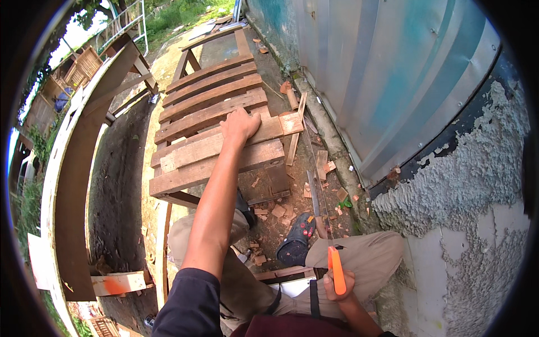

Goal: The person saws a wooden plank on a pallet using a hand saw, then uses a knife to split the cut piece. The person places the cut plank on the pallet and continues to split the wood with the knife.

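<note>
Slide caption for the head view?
Left hand on a board across a slatted wooden bench; right hand gripping an orange-handled saw.

The saw handle [337,272] is bright orange, the slatted bench [213,97] dark brown, the board [268,130] lighter brown, the trousers [362,255] beige, the sleeve [191,300] black, and the metal sheeting [387,84] silvery grey streaked with teal.

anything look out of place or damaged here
Yes: wood offcuts lie scattered around the dark shoe, and a bare blade sits close beside it, which looks untidy. The grey wall render at right is ragged-edged, as if partly broken away.
</note>
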The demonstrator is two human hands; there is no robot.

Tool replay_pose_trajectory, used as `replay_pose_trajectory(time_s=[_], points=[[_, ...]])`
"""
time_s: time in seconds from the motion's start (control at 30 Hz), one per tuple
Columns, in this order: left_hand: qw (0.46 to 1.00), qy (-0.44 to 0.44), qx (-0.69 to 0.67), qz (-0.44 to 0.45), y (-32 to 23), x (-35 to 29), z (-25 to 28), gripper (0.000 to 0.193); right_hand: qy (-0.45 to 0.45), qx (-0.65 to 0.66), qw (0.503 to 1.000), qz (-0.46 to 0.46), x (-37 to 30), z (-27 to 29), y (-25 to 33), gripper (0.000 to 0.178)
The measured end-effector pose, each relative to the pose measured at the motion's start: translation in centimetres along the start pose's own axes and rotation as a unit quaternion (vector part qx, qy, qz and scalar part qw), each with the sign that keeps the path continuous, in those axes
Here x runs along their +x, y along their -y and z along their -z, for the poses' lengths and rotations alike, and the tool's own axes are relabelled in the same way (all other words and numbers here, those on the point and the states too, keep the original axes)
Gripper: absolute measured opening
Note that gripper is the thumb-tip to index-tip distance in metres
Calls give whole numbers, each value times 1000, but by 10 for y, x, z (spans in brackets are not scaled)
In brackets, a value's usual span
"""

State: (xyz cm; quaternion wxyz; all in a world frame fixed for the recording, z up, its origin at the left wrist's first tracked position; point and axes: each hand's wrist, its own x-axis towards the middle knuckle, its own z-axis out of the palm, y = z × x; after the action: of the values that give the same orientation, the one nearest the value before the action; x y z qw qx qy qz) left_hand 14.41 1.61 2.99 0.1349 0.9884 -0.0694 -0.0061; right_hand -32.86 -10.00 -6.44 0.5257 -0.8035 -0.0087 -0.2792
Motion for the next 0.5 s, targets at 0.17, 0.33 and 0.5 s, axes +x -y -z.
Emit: replay_pose_trajectory(time_s=[0.17,0.33,0.5], points=[[998,64,6,-19,1,0,-3,65,-27,51,996,-62,39,-32,-4,16],[998,58,8,-13,2,0,-2,60,-43,92,994,-46,98,-72,-19,18],[1000,24,-2,-18,-1,-5,1,57,-26,116,988,-101,111,-79,-39,22]])
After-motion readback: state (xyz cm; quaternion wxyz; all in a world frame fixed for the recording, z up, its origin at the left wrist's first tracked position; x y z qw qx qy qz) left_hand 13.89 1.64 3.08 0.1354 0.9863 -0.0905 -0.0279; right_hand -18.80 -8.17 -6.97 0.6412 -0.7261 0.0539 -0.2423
